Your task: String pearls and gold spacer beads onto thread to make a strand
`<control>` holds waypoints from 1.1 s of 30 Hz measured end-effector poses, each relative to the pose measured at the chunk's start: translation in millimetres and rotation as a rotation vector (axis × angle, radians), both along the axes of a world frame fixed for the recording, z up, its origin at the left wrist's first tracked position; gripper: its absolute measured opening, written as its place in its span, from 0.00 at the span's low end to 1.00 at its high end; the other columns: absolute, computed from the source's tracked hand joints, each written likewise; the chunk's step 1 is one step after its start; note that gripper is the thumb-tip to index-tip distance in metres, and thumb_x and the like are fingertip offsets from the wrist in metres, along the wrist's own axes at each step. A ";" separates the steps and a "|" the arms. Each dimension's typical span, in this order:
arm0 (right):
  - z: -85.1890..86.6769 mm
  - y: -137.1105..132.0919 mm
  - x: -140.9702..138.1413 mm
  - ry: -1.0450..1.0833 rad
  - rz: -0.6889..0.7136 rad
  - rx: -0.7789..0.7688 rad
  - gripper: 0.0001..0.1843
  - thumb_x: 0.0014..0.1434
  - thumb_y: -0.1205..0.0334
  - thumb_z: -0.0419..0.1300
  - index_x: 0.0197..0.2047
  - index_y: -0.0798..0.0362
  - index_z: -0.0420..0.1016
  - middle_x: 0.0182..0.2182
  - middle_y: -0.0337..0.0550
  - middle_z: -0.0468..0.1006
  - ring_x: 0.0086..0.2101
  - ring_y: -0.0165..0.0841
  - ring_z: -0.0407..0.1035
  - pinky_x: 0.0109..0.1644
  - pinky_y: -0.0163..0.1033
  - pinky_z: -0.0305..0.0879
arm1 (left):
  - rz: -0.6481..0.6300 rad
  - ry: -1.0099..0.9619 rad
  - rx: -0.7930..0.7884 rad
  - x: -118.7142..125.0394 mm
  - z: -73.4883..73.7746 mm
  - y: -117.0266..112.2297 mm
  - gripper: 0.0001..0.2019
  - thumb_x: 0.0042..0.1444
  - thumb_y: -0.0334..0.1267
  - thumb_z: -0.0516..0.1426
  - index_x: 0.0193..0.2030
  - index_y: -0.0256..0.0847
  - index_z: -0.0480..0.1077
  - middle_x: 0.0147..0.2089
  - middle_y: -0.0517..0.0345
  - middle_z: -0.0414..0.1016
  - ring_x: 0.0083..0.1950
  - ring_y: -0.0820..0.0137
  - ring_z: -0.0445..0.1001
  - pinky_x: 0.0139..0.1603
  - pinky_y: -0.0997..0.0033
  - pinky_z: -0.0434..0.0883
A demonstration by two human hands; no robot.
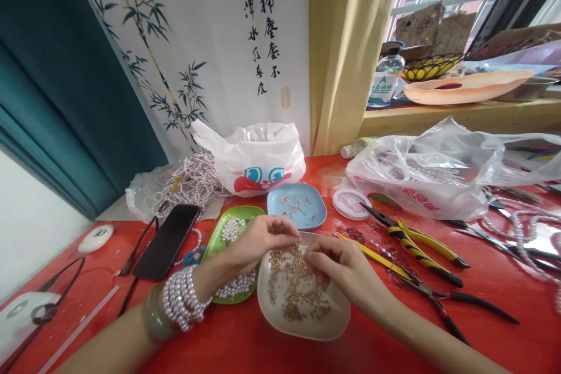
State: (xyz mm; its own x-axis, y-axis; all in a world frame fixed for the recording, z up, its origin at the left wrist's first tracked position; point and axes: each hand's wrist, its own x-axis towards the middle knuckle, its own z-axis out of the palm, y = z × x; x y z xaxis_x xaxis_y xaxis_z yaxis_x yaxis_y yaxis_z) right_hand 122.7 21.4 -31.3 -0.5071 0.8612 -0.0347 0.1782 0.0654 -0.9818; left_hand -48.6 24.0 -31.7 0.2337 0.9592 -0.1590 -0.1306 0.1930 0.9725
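Over a whitish tray (272,318) strewn with small gold beads (294,307), both my hands are close together. My left hand (268,235), with a jade bangle (156,314) and coiled pearl strands (183,298) round its wrist, has its fingers pinched at the tray's far edge. My right hand (333,258) is closed in a pinch at the right side of the tray, fingers curled. Whatever lies between the fingertips of either hand is too small to make out. Under my left forearm sits a green tray (213,239) of pearl beads, partly hidden.
Behind stands a blue plate (318,204) with small metal findings. Yellow-black pliers (405,242), yellow tweezers (372,252) and red-black pliers (438,297) lie at right. A phone (166,242) rests left. Plastic bags (267,155) and a pearl-strand heap (188,187) line the back.
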 end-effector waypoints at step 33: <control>-8.4 6.8 3.3 -0.113 0.005 0.181 0.13 0.54 0.54 0.53 0.27 0.53 0.72 0.16 0.36 0.69 0.20 0.28 0.64 0.24 0.31 0.61 | -0.188 1.057 0.413 -75.9 47.7 13.5 0.06 0.47 0.32 0.55 0.32 0.36 0.73 0.32 0.55 0.75 0.32 0.71 0.71 0.34 0.72 0.64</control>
